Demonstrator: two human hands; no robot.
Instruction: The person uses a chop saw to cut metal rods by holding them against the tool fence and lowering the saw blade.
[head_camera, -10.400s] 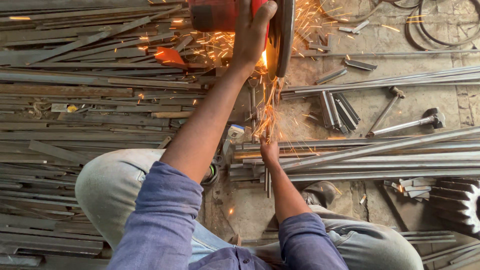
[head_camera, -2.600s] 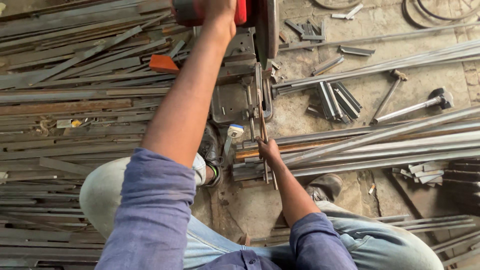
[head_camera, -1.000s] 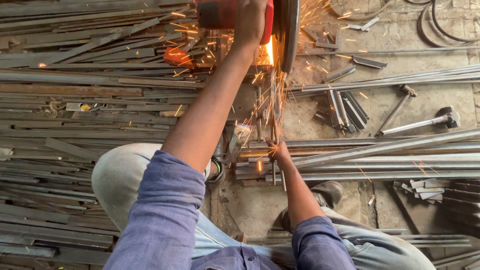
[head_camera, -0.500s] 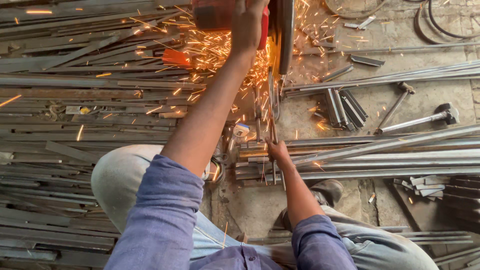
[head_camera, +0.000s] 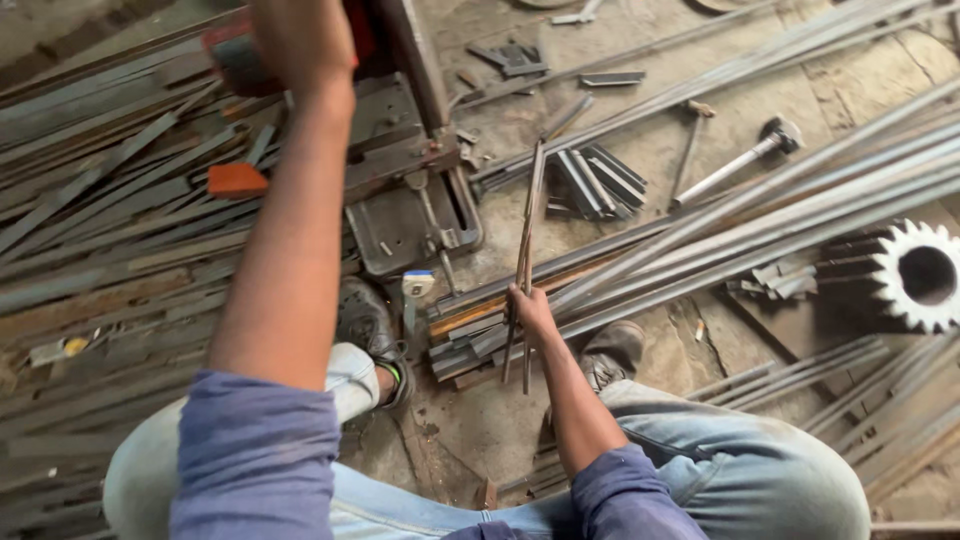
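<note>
The floor (head_camera: 520, 450) of the workshop lay under a wide scatter of steel: flat strips (head_camera: 110, 230) spread out far beyond the left grip, long bars (head_camera: 760, 210) ran away from the right grip toward the upper corner, and a big toothed gear (head_camera: 925, 275) sat well off past them. Between the two grips stood the chop saw (head_camera: 410, 170), its arm lifted and no sparks showing, so the cut in hand looked finished rather than under way. The left hand (head_camera: 300, 35) was closed round the saw's red handle (head_camera: 235, 60), high above the base plate. The right hand (head_camera: 530, 310) was clamped on a bundle of thin rods (head_camera: 525, 250), which pointed from that grip up toward the saw base, their far ends lying clear of the blade; whether they had just been severed could not be told. Just beyond the rod tips lay a small heap of short cut pieces (head_camera: 595, 180), which suggested several lengths were already done. A hammer (head_camera: 735, 165) rested farther out from the right grip, untouched. Judging by the many uncut bars beside that grip, plenty of stock appeared left to work through.
</note>
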